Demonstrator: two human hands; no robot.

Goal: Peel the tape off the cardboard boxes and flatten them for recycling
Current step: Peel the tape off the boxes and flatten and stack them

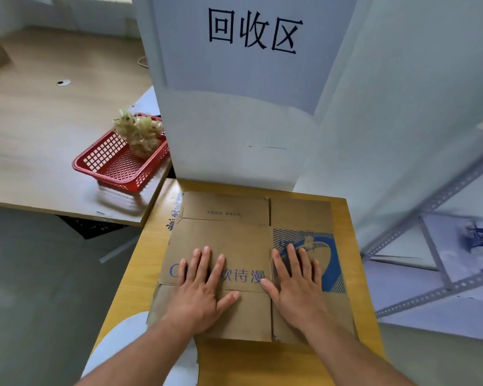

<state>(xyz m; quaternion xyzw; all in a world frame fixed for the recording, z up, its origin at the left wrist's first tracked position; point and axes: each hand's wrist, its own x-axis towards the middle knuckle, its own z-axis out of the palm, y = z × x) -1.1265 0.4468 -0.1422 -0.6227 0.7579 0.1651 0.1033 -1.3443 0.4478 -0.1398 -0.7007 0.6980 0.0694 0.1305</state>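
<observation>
We find the cardboard box (234, 240) lying collapsed on the yellow tabletop (262, 363), directly below the white board marked 回收区 (254, 79). Our left hand (200, 288) lies palm down, fingers straight and spread, over the blue lettering on the box's wide panel. Our right hand (297, 288) presses the same way on the panel with the blue and white graphic. Neither hand grips anything.

The flaps lie splayed out at the far and near edges. We can make out no tape strip along the seams, though our forearms hide part of the near edge. At the far left, a strip of blue print peeks out from under the box. We take it for another flattened sheet beneath, but cannot be sure.

On the pale wooden tabletop (39, 121) to the left, a red plastic basket (95, 169) holds a crumpled wad of yellowish tape (140, 132).

We judge the peeling done for this box and the flattening nearly done. What is left is the last press so that it lies flat. Whether more boxes wait we cannot tell; none stands in view.
</observation>
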